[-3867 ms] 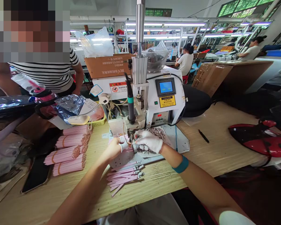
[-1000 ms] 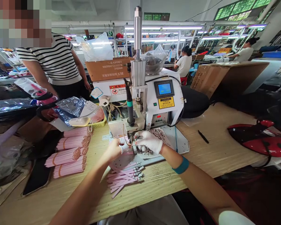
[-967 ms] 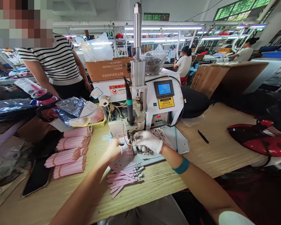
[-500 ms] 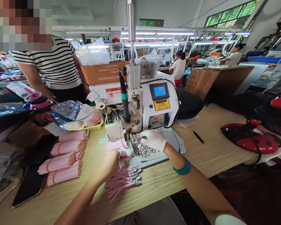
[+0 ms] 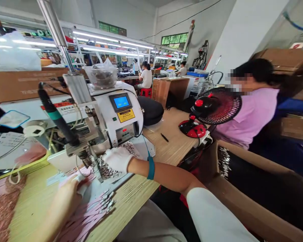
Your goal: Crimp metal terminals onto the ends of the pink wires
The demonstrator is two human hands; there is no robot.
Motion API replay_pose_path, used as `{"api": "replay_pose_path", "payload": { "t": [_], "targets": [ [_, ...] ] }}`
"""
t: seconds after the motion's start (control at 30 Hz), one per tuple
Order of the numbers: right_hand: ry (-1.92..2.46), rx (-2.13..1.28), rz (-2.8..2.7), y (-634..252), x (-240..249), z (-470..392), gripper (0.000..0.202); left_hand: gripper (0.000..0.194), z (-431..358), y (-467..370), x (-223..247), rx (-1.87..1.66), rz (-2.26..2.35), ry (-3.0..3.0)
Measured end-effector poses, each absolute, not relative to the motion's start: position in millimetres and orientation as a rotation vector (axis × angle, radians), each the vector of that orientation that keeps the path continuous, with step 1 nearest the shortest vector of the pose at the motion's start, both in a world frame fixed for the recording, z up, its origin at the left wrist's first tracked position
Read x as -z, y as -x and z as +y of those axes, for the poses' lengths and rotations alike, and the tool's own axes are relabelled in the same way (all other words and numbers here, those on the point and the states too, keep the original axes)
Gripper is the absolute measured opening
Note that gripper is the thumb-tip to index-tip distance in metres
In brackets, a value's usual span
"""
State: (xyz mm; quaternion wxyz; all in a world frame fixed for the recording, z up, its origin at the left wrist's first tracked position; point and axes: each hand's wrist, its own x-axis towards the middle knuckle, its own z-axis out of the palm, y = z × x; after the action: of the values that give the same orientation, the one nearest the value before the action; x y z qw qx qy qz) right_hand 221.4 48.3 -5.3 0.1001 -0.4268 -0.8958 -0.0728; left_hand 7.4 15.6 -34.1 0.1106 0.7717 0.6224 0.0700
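My right hand (image 5: 118, 158), in a white glove with a teal band on the wrist, rests on a pile of small metal connectors (image 5: 108, 169) beside the machine; its fingertips are hidden. My left hand (image 5: 74, 188) is bent at the foot of the machine's press head (image 5: 84, 156), near pink wires. What its fingers hold is blurred. Pink wires with metal connectors on their ends (image 5: 107, 201) lie fanned out on the table, just right of my left hand.
The white machine has a blue screen (image 5: 121, 101). Bundled pink wires (image 5: 8, 201) lie at the left. Further right are a black pen (image 5: 164, 137), a red ladybird-shaped fan (image 5: 193, 129), a person in pink (image 5: 252, 111) and an open carton (image 5: 232, 198).
The view has swung to the right, bringing in the person in pink and the carton. The person in the striped top is out of view. Both hands remain by the machine.
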Motion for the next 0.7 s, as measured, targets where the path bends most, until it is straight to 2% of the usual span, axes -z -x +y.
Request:
{"api": "replay_pose_path", "payload": {
  "t": [0.17,0.4,0.7],
  "targets": [
    [1.136,0.404,-2.785,-225,3,50,0.019,0.039,15,-6,34,-0.184,1.874,-2.294],
    [1.009,0.49,-2.888,-222,5,47,0.019,0.034,17,1,45,-0.319,1.801,-2.339],
    [0.997,0.457,-2.911,-218,3,47,0.021,0.031,15,-3,41,-0.261,1.766,-2.327]
  ]
}}
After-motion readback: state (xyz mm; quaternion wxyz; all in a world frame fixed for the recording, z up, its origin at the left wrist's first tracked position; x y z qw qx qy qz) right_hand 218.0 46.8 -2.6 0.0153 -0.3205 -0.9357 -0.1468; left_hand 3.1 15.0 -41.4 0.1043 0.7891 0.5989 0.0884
